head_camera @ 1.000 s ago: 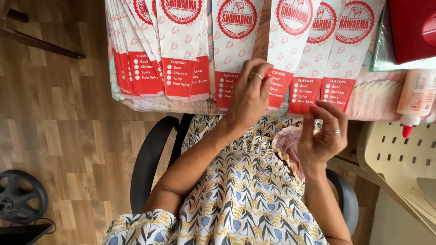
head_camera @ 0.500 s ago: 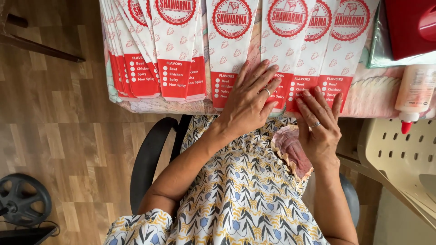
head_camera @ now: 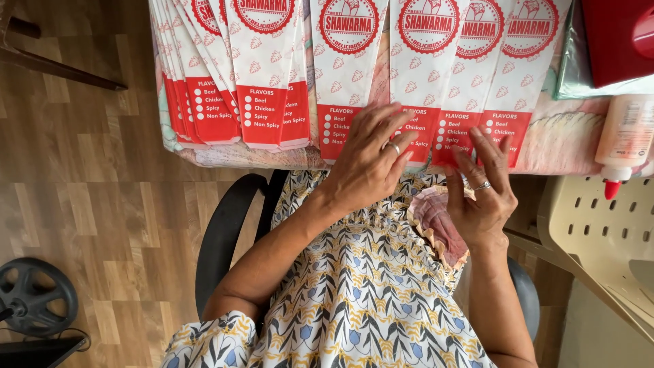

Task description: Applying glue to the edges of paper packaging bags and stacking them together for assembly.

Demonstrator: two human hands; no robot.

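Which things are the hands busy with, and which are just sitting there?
Busy with: left hand and right hand on the red-and-white paper sleeves laid along the table edge.

Just sitting: glue bottle, red box, beige plastic chair.

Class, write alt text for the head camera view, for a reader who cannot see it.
A seated person's left hand and right hand press flat on red-and-white paper sleeves fanned along a table edge. A glue bottle lies at right.
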